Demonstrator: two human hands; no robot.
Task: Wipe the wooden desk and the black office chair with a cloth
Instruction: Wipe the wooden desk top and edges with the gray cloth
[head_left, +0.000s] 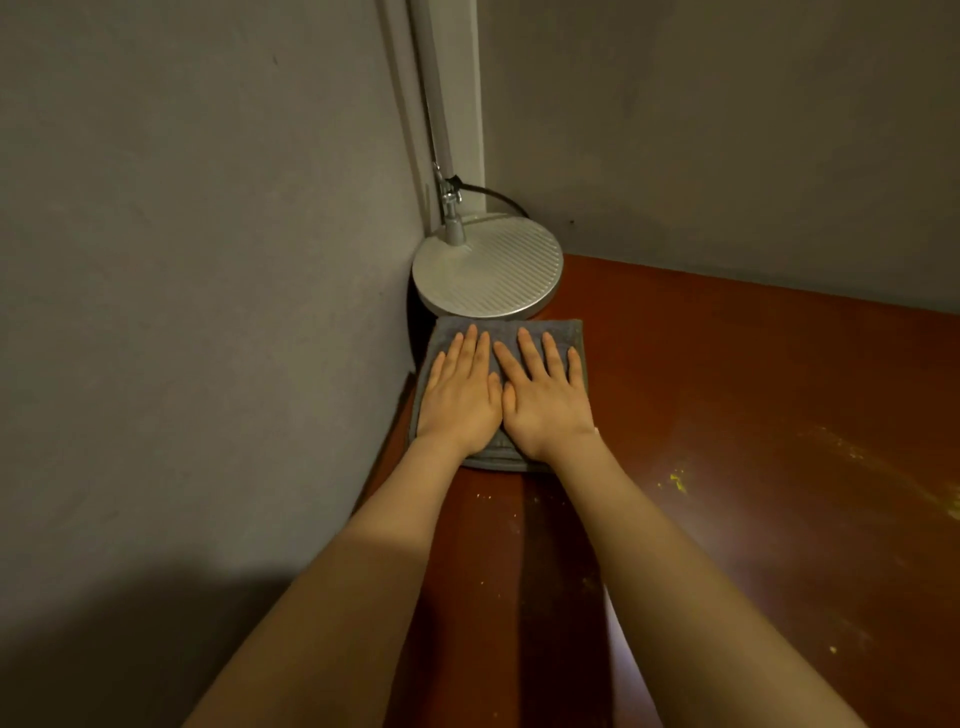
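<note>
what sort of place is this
Probably a study or office corner: a reddish-brown wooden desk set against plain grey walls, with a round silver metal lamp base standing in the corner.

Single wide-angle view from the person's head, facing forward and steeply down into a desk (753, 415) corner where two walls (182, 260) meet. Close range: the left hand (460, 400) and right hand (545, 402) lie mid-frame.
</note>
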